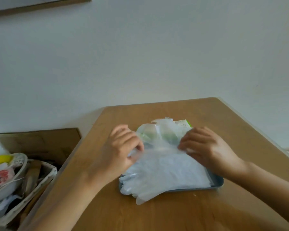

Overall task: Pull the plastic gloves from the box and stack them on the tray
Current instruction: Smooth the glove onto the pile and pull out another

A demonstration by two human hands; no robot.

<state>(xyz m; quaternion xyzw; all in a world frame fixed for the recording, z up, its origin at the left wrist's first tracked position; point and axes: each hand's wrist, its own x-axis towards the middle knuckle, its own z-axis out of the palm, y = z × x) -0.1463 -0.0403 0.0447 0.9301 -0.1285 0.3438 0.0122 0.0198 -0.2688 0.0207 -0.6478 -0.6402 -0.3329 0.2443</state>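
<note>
Covering box (184, 123), pinched glove (163, 144), basket (53, 170) left

1. This looks like a room in a home, though nothing settles it for certain.
2. A plain wooden table (157, 214) stands against a bare white wall (140, 55).
3. A wooden picture frame (40, 6) hangs high on that wall.
4. Beside the table and lower down, a cloth-lined basket (48, 174) holds mixed household clutter, blurred, including something yellow (0, 159).
</note>
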